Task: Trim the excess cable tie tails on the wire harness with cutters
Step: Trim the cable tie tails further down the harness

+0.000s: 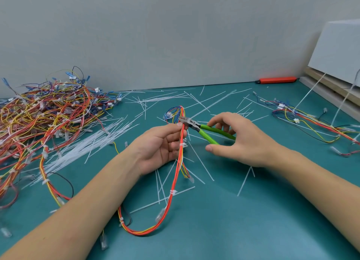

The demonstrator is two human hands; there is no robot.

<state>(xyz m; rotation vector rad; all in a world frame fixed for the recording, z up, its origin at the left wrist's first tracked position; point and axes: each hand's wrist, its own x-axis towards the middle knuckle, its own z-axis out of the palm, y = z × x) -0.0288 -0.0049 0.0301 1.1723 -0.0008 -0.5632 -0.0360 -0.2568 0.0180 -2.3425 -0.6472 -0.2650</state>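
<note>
A wire harness (173, 183) of red, orange and yellow wires loops over the teal table, bound by white cable ties (182, 144). My left hand (159, 148) holds the harness upright, pinching it between thumb and fingers just below its top. My right hand (239, 138) grips the green-handled cutters (202, 130), handles spread. The cutter jaws (184, 120) sit against the harness right above my left fingertips. Blue wires and white connectors (169, 114) fan out behind the jaws.
A big tangled pile of harnesses (42, 115) fills the left side. Loose white cable ties and cut tails (93, 142) lie scattered over the table. Another harness (311, 121) lies at the right. An orange utility knife (276, 80) sits by the wall, a white box (339, 51) at far right.
</note>
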